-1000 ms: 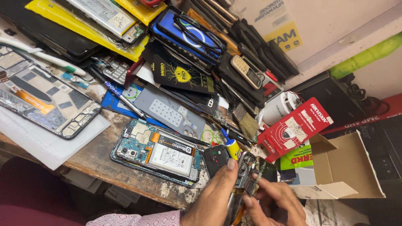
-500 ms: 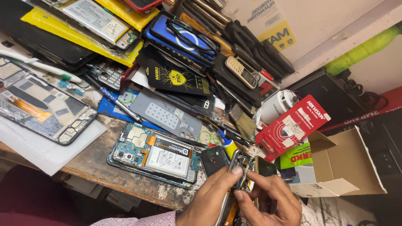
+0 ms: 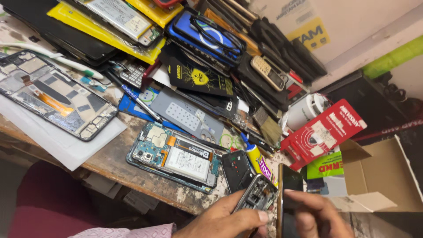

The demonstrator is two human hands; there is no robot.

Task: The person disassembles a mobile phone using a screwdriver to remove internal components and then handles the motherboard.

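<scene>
Two hands working a stripped phone apart at the edge of a cluttered wooden bench.

The left hand (image 3: 224,218) pinches a grey phone frame (image 3: 257,197), thumb pressed along its lower edge, its inside rough with small cut-outs. Just right of it, the right hand (image 3: 315,213) lays curled fingers over a thin glossy black screen panel (image 3: 291,183) held upright on edge, touching the frame. Just above-left of the left hand lies an opened phone (image 3: 176,156) showing a flat white battery and teal board; above the hands, a yellow-capped glue tube (image 3: 257,158); right of them, an open cardboard box (image 3: 383,176).
</scene>
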